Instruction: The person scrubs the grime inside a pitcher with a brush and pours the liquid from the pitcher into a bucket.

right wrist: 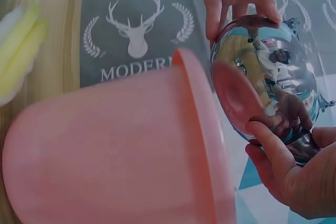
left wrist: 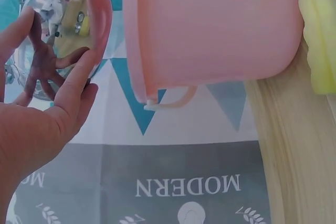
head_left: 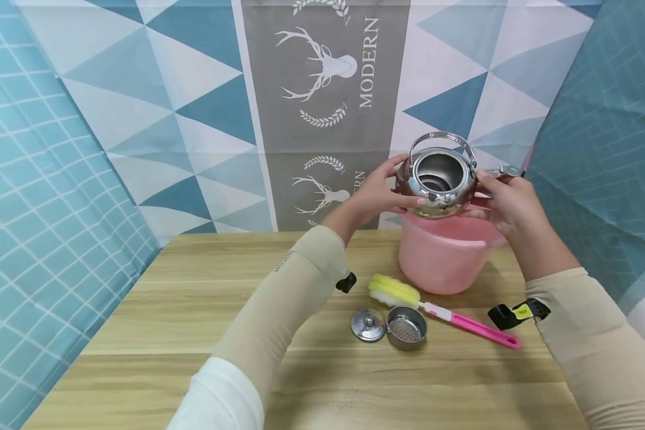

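Both hands hold a shiny metal teapot (head_left: 442,204) up over the pink bucket, its open mouth tipped toward the head camera. It has no lid on, and its hoop handle (head_left: 432,137) stands up. My left hand (head_left: 375,192) grips the body from the left side, thumb across the front. On the other side my right hand (head_left: 512,200) holds the body near the spout, thumb on top and fingers beneath. In the right wrist view the teapot's mirror-like side (right wrist: 265,77) reflects the bucket and the fingers.
Below stands the pink bucket (head_left: 441,257) on the wooden table (head_left: 193,334). In front of it lies a yellow-and-white sponge brush (head_left: 395,291) with a pink handle. A metal lid (head_left: 368,325) sits beside a perforated strainer cup (head_left: 407,341). Patterned cloth (head_left: 204,119) hangs behind.
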Motion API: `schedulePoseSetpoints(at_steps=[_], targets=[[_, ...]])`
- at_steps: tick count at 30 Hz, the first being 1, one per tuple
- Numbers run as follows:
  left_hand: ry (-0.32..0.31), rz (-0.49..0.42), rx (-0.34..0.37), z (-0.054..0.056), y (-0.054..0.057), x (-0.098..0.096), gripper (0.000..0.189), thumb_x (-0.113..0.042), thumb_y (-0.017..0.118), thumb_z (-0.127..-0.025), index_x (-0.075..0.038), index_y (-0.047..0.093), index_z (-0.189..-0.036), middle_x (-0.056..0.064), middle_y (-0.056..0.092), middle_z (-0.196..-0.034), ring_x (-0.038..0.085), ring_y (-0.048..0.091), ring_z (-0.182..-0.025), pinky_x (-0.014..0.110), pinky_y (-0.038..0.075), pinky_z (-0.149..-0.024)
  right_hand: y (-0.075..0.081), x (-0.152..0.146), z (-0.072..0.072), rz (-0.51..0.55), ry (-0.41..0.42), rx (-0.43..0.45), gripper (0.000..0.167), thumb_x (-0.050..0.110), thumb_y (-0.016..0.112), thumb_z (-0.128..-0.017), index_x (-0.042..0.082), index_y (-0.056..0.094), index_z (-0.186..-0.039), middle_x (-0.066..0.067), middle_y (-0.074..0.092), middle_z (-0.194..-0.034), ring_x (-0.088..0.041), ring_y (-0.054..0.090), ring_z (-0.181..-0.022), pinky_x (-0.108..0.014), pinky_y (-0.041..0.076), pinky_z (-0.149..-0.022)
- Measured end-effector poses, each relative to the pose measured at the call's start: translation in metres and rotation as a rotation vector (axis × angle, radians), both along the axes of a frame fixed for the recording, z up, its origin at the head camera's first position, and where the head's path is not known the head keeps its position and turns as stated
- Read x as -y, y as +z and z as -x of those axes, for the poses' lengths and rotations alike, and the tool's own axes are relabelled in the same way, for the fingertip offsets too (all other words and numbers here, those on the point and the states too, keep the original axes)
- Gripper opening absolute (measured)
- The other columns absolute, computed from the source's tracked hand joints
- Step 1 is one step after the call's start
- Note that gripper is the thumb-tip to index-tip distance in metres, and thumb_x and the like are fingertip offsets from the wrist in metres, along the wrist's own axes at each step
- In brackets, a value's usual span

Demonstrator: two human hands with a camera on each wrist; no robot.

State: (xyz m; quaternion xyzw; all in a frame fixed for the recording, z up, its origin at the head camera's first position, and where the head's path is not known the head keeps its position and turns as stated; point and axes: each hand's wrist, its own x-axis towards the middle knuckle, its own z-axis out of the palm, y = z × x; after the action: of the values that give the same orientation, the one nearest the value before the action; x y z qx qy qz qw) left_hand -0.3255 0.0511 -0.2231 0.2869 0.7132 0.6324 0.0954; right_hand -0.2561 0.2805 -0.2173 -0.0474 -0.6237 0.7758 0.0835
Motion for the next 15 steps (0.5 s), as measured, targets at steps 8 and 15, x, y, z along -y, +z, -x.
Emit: schedulePoseSetpoints(at_steps=[8,15], targets=[[0.039,0.075,-0.056,0.006,-0.005,-0.009,0.099,0.001,0.083,-0.073,-0.032,0.033,-0.152,0.009,0.042,-0.147,0.026,0.059,-0.116,0.027,0.055,-0.081,-0.008,-0.01,0.006,0.011,-0.009,-0.035,0.029,0.03,0.064,-0.092,0.012,0.052,-0.112,0.001,0.062,-0.089,-0.013,0.067,-0.075,-0.034,0.059,-0.059],[0.016,0.013,-0.044,0.009,-0.012,-0.022,0.098,0.009,0.079,-0.074,-0.027,0.033,-0.153,0.011,0.039,-0.15,0.029,0.059,-0.116,0.025,0.055,-0.081,-0.014,-0.02,0.013,0.086,-0.021,-0.089,0.022,0.023,0.068,-0.091,0.012,0.056,-0.106,0.001,0.061,-0.086,-0.015,0.067,-0.071,-0.033,0.058,-0.055]])
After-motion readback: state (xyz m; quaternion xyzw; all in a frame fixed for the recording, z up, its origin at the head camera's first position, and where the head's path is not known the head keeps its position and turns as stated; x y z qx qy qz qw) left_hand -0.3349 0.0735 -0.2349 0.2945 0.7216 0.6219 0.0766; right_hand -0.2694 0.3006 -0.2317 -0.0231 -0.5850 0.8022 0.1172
